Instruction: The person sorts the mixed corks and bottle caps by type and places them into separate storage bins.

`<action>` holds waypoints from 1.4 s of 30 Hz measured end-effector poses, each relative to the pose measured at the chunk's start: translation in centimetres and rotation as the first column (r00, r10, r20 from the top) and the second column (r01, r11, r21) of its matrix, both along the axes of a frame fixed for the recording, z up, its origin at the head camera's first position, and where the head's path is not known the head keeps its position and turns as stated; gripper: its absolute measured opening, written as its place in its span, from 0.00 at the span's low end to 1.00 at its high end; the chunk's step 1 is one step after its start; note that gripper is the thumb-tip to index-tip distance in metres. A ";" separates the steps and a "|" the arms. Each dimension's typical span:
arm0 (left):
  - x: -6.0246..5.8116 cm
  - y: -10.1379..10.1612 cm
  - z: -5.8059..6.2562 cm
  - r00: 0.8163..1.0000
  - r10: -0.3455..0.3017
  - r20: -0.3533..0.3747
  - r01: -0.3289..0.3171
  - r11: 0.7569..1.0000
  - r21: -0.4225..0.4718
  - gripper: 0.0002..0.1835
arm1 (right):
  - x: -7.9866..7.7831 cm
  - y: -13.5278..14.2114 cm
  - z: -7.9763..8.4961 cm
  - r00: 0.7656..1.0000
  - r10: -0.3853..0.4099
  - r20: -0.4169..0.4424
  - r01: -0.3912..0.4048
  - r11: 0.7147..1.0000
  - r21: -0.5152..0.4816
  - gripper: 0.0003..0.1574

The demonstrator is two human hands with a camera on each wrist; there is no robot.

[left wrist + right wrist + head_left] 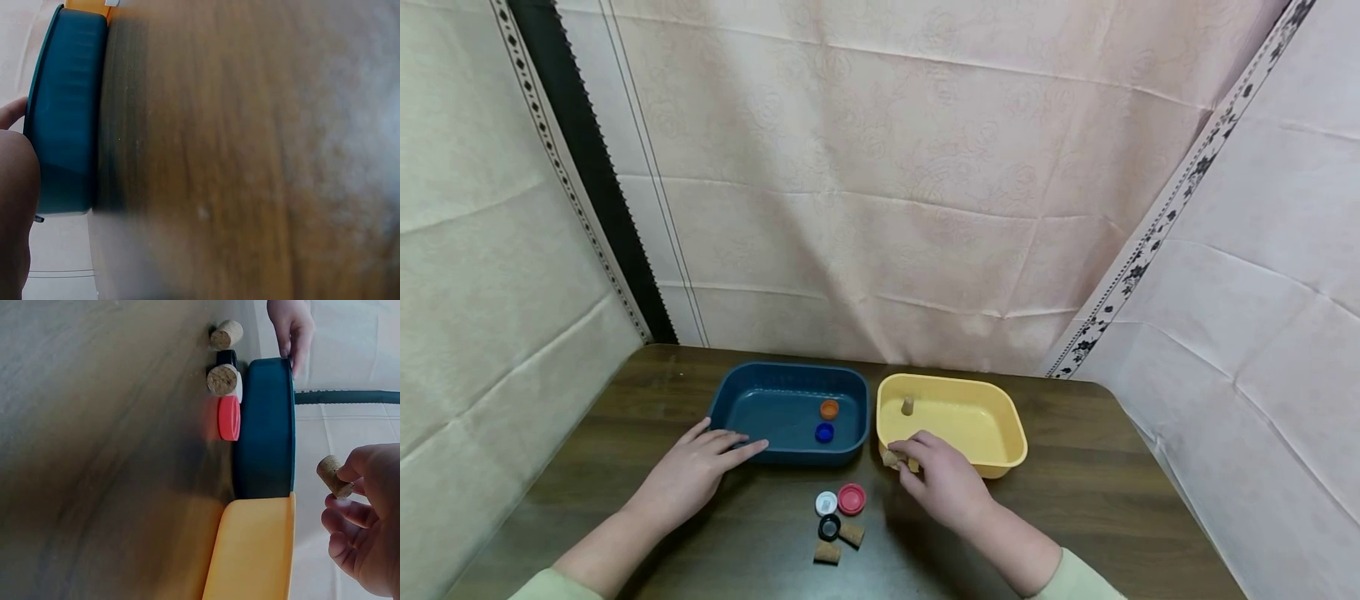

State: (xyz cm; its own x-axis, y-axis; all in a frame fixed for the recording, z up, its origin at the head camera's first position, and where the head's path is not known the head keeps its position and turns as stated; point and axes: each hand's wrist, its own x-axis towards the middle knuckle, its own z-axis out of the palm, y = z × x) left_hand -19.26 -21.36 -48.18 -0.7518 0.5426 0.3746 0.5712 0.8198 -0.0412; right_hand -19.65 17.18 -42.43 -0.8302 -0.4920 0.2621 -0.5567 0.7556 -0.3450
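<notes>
Between thumb and fingers, my right hand [950, 483] pinches a cork [334, 477] above the near left rim of the yellow tub [1000, 461]. Inside that tub is another cork [907, 406]. My left hand [688, 471] rests with spread fingers on the near left corner of the dark blue tub [805, 457]. An orange cap [829, 409] and a blue cap [824, 432] lie in the blue tub. In the left wrist view, only part of the left hand [15, 181] shows beside the tub.
In front of the tubs lie a white cap [826, 503], a red cap [852, 499], a black ring-like cap [830, 527] and two corks, one [852, 535] beside the black cap, the other [827, 552] nearer. Cloth hangs behind and beside the wooden table [1105, 500].
</notes>
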 end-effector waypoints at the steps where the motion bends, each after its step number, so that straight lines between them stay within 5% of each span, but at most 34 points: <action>1: 0.0 0.0 0.0 1.000 0.000 0.000 0.000 1.000 0.000 0.42 | -0.1 0.1 0.1 1.000 -0.004 -0.009 0.004 1.000 -0.009 0.14; 26: 0.1 0.0 0.0 1.000 0.008 0.002 -0.008 1.000 -0.009 0.41 | -3.8 2.3 0.4 0.984 -0.159 -0.079 0.155 0.986 -0.057 0.08; 36: 0.3 0.2 0.2 1.000 0.007 0.000 -0.007 1.000 0.001 0.41 | -6.7 2.6 1.1 0.966 -0.258 0.003 0.258 0.966 -0.010 0.11; 42: 0.3 0.1 0.3 1.000 0.009 0.004 -0.009 1.000 -0.005 0.40 | -8.3 2.9 1.0 0.968 -0.251 0.033 0.249 0.967 0.053 0.08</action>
State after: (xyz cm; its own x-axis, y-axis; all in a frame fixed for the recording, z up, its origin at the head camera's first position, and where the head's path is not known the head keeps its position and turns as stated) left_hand -18.94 -21.22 -47.91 -0.7582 0.5378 0.3688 0.5639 0.8247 -0.0434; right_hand -27.98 20.11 -41.42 -0.9375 -0.2789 0.2080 -0.3350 0.8851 -0.3232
